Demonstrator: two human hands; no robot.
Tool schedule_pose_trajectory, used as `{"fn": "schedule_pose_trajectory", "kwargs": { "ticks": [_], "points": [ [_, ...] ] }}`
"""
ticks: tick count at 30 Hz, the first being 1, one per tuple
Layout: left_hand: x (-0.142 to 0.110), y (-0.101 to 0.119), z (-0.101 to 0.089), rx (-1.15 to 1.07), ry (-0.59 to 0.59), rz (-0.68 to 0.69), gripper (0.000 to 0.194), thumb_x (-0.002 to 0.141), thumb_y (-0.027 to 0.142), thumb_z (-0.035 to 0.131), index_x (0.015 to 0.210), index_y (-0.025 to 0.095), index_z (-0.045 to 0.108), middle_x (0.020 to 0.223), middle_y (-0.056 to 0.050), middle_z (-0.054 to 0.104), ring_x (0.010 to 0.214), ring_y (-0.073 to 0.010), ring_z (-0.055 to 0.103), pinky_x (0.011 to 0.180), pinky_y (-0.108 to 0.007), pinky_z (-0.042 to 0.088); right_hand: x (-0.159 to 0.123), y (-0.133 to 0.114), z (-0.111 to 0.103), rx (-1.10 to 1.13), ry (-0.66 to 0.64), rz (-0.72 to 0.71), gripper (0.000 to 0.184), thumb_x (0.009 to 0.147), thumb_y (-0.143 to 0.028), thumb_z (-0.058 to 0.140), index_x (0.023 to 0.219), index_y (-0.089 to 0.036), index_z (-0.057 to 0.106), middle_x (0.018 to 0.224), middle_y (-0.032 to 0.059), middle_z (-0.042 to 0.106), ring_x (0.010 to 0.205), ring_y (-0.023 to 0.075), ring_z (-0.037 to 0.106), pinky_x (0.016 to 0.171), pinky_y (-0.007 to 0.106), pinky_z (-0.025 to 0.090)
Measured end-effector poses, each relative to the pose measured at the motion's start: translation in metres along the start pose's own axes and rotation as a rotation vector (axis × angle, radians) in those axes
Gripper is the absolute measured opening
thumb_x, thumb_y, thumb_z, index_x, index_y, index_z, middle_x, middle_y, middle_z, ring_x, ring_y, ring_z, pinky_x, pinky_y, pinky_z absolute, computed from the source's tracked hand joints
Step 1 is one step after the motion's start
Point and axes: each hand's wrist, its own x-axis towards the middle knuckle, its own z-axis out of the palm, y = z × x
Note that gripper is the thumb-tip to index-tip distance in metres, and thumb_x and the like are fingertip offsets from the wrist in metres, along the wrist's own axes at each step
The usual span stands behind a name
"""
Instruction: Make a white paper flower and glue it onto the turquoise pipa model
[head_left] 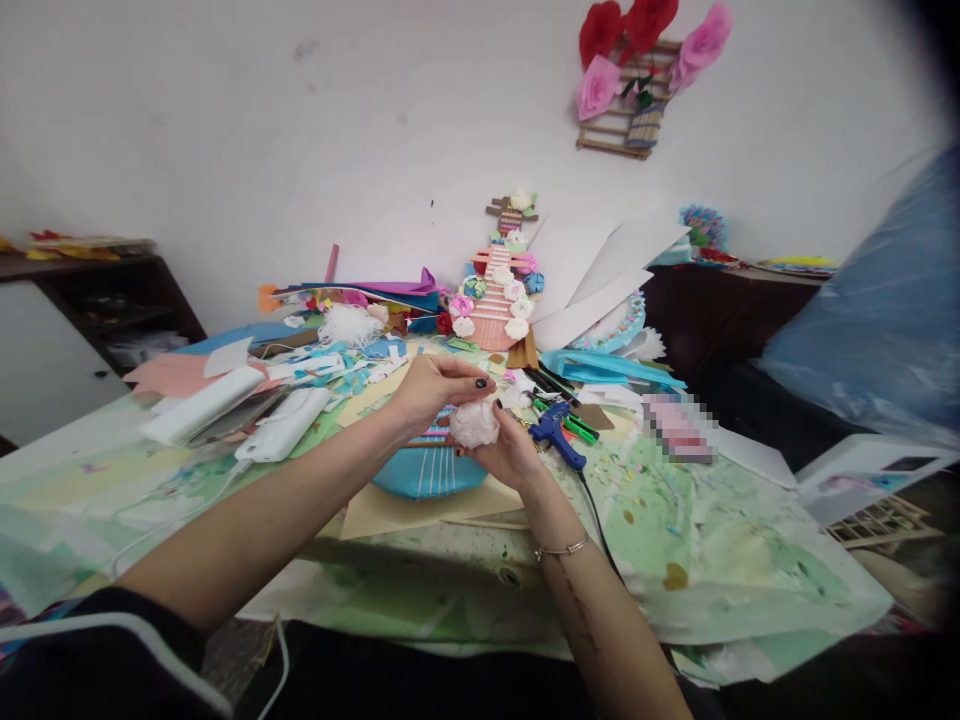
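Observation:
My right hand (512, 452) is closed around a small pale pink paper flower (474, 424), held from below. My left hand (437, 386) reaches over it, its fingers pinched at the flower's top. Both hands hover over a blue guitar-shaped craft piece (429, 472) with white strings that lies on a tan sheet of card (390, 510). A blue hot-glue gun (556, 431) lies on the table just right of my right hand, its black cord running toward me.
A pink guitar craft (498, 290) covered with paper flowers leans on the wall. Paper scraps (352, 365), white devices (281, 425) and green-handled tools (577, 428) crowd the table. Paper flowers (645, 60) hang on the wall. A dark cabinet (112, 300) stands left.

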Motion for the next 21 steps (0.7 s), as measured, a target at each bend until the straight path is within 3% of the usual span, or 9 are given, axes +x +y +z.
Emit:
{"fn": "schedule_pose_trajectory", "kwargs": {
  "ticks": [6, 10, 16, 21],
  "points": [
    [0.002, 0.006, -0.002, -0.177, -0.025, -0.035, 0.022, 0.056, 0.018, 0.083, 0.072, 0.009, 0.07, 0.07, -0.008, 0.073, 0.071, -0.0203, 0.07, 0.08, -0.038, 0.055, 0.0, -0.001, 0.0, 0.02, -0.036, -0.01, 0.037, 0.089, -0.042, 0.039, 0.101, -0.014, 0.061, 0.096, 0.0094, 0.068, 0.081, 0.0188, 0.063, 0.065, 0.028, 0.044],
    [0.002, 0.011, -0.004, -0.208, -0.037, -0.05, 0.02, 0.059, 0.016, 0.081, 0.074, 0.009, 0.069, 0.071, -0.008, 0.073, 0.07, -0.0198, 0.07, 0.079, -0.038, 0.055, 0.0, -0.002, 0.0, 0.013, -0.038, -0.026, 0.037, 0.09, -0.041, 0.037, 0.104, -0.015, 0.059, 0.097, 0.0101, 0.068, 0.081, 0.0189, 0.063, 0.067, 0.028, 0.044],
    [0.002, 0.014, -0.015, -0.08, -0.011, -0.026, 0.023, 0.059, 0.021, 0.081, 0.074, 0.01, 0.068, 0.071, -0.006, 0.071, 0.06, -0.0124, 0.065, 0.065, -0.025, 0.054, 0.0, -0.006, 0.004, -0.014, 0.04, -0.026, 0.037, 0.089, -0.041, 0.038, 0.103, -0.014, 0.058, 0.096, 0.0109, 0.068, 0.079, 0.0181, 0.062, 0.067, 0.027, 0.045],
    [-0.002, 0.017, -0.024, 0.228, -0.074, 0.066, 0.015, 0.065, 0.024, 0.073, 0.073, 0.011, 0.071, 0.064, -0.003, 0.069, 0.045, -0.0056, 0.05, 0.045, -0.018, 0.039, -0.001, -0.009, 0.006, 0.009, 0.053, -0.044, 0.037, 0.089, -0.04, 0.037, 0.103, -0.014, 0.06, 0.099, 0.0108, 0.068, 0.081, 0.0182, 0.062, 0.07, 0.028, 0.045]
  ]
}}
